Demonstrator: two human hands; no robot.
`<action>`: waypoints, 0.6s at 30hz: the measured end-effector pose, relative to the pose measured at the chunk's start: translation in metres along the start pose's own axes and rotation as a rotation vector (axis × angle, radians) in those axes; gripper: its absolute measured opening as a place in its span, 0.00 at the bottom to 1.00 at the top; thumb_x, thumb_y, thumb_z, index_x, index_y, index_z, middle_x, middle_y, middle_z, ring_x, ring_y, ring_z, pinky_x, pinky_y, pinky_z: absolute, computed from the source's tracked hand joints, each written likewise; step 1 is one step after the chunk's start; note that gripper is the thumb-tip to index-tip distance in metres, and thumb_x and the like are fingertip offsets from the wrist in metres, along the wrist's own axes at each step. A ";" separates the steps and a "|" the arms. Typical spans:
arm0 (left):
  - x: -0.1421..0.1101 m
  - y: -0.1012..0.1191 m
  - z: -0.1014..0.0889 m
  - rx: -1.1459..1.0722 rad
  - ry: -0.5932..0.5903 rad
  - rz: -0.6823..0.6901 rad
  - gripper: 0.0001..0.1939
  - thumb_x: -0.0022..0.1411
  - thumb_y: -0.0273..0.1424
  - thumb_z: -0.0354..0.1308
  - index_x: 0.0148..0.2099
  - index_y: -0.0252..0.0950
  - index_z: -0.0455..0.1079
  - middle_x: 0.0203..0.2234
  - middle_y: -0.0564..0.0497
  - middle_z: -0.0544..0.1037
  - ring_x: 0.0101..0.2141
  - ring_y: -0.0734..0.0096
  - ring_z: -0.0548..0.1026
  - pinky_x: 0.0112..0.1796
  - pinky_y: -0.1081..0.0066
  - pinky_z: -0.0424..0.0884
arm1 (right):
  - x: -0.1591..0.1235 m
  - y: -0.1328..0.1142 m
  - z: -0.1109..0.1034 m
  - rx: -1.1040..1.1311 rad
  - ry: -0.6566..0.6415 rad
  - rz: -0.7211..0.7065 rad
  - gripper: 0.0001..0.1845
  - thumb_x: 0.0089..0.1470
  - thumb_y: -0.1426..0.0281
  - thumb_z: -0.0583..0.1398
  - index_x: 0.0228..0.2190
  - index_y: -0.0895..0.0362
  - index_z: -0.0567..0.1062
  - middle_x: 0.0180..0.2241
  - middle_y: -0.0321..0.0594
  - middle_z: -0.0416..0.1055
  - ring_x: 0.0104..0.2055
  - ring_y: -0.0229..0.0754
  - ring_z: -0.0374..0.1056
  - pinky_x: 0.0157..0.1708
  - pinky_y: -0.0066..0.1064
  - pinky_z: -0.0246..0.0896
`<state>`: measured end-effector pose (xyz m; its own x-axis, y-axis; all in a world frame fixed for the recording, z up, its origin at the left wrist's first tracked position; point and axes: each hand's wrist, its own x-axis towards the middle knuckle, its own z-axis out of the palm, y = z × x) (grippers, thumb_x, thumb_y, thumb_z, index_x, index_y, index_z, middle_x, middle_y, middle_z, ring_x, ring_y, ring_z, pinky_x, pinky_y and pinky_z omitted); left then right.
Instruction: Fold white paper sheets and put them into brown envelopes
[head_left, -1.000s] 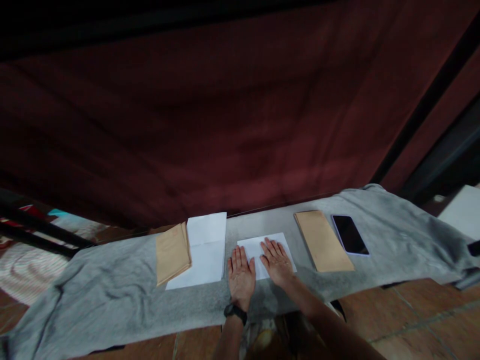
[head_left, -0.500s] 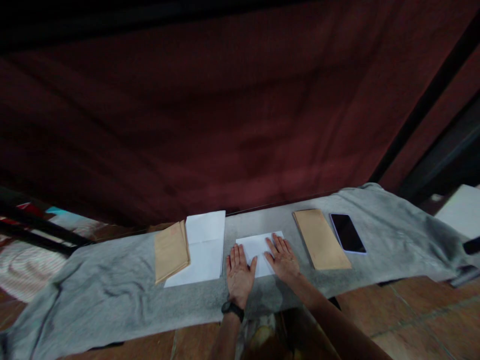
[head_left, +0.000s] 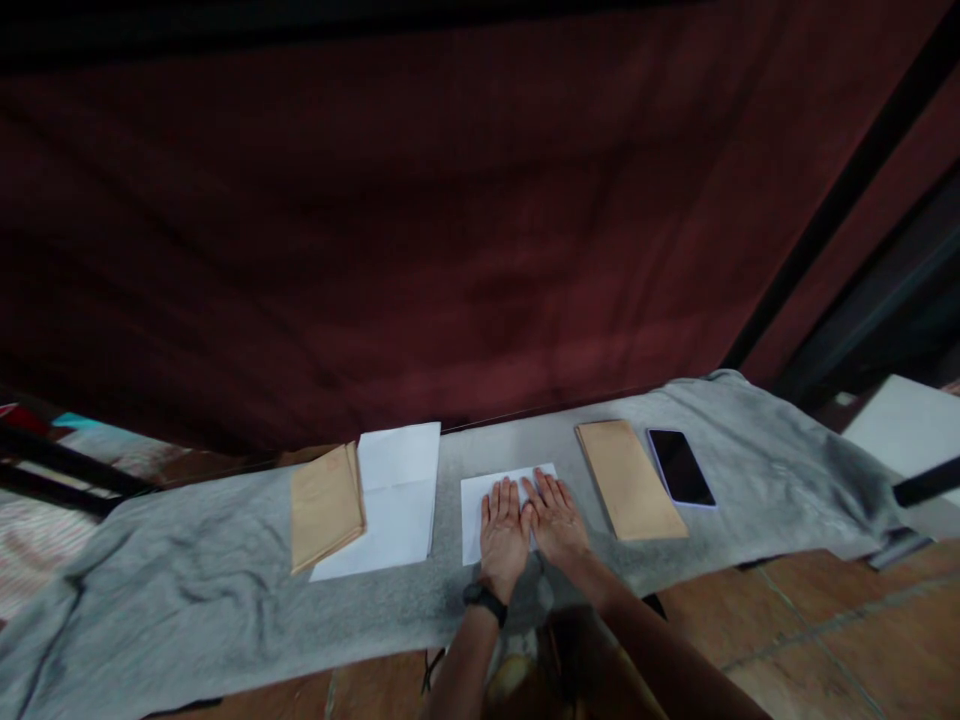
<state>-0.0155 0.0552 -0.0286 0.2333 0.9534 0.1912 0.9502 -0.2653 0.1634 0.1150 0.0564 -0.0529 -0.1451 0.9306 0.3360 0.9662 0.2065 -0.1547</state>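
Observation:
A folded sheet of white paper (head_left: 472,510) lies flat on the grey cloth, partly covered by both hands. My left hand (head_left: 504,532) rests palm down on its middle, fingers stretched out and pointing away from me. Beside it, my right hand (head_left: 553,518) presses flat on the sheet's right part with its fingers a little spread. The two hands touch or nearly touch at the thumbs. To the left is a stack of white paper sheets (head_left: 397,510), partly overlapped by brown envelopes (head_left: 326,508). More brown envelopes (head_left: 631,480) lie to the right.
A phone (head_left: 682,467) with a pale purple edge lies right of the right-hand envelopes. The grey cloth (head_left: 225,590) covers a narrow bench or table, wrinkled at the left end. Behind it hangs a dark red fabric (head_left: 480,250). Tiled floor (head_left: 840,630) shows in front.
My left hand has slid right across the folded paper, close to my right hand, uncovering the paper's left part. The whole view has shifted slightly.

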 end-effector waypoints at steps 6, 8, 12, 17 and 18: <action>0.006 -0.007 0.002 0.030 0.006 -0.024 0.29 0.74 0.40 0.39 0.70 0.31 0.56 0.68 0.42 0.61 0.69 0.59 0.55 0.66 0.54 0.55 | 0.000 0.000 -0.001 -0.001 0.018 -0.005 0.27 0.67 0.67 0.49 0.65 0.53 0.63 0.68 0.46 0.56 0.68 0.51 0.56 0.66 0.47 0.47; 0.009 -0.008 0.002 0.033 -0.006 -0.033 0.29 0.74 0.39 0.39 0.70 0.32 0.56 0.68 0.42 0.60 0.69 0.58 0.55 0.66 0.53 0.55 | 0.001 0.000 -0.002 0.001 0.014 0.002 0.27 0.67 0.67 0.49 0.65 0.53 0.64 0.68 0.47 0.56 0.68 0.51 0.56 0.66 0.47 0.47; 0.013 -0.009 0.001 0.038 -0.008 -0.029 0.28 0.74 0.37 0.39 0.71 0.35 0.55 0.68 0.44 0.60 0.68 0.57 0.55 0.66 0.51 0.55 | 0.002 0.000 -0.003 0.004 -0.006 0.008 0.26 0.68 0.67 0.49 0.65 0.53 0.64 0.68 0.47 0.55 0.68 0.51 0.56 0.66 0.47 0.47; 0.005 -0.015 0.000 0.059 -0.007 0.024 0.26 0.74 0.37 0.41 0.71 0.40 0.56 0.69 0.47 0.58 0.69 0.58 0.54 0.66 0.52 0.56 | 0.003 0.000 -0.005 0.013 -0.027 0.004 0.26 0.68 0.66 0.49 0.65 0.52 0.63 0.69 0.47 0.55 0.69 0.51 0.54 0.66 0.47 0.47; 0.002 -0.017 0.000 0.060 -0.002 0.029 0.26 0.74 0.37 0.42 0.71 0.41 0.57 0.70 0.48 0.57 0.69 0.57 0.54 0.66 0.52 0.56 | 0.003 0.000 -0.006 0.015 -0.025 0.005 0.26 0.68 0.66 0.49 0.65 0.52 0.63 0.69 0.47 0.54 0.69 0.51 0.54 0.66 0.47 0.47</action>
<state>-0.0312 0.0617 -0.0305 0.2612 0.9458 0.1932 0.9538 -0.2836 0.0991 0.1157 0.0571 -0.0466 -0.1459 0.9389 0.3116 0.9637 0.2061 -0.1699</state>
